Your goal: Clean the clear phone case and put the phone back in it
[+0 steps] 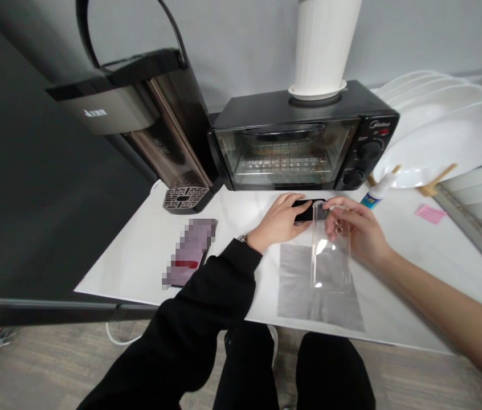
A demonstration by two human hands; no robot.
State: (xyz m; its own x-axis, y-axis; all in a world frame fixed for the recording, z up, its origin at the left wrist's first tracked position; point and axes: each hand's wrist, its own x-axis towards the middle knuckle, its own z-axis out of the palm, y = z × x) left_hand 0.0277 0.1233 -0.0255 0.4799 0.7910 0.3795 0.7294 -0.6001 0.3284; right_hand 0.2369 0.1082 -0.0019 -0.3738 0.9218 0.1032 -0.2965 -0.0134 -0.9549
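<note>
My left hand (278,221), in a black sleeve, is closed on a small black phone-like object (306,209) lying flat on the white table (147,250). My right hand (358,230), on a bare forearm, pinches the top edge of a clear phone case (330,262). The case stands tilted over a grey cloth (309,304) spread on the table, and its upper end touches the black object. Both hands meet just in front of the toaster oven.
A black toaster oven (292,145) with a white vase (322,51) on top stands behind the hands. At the left are a dark water dispenser (155,114) and a blurred purple item (190,250). A spray bottle (378,191), pink note (430,213) and white plates (446,136) lie right.
</note>
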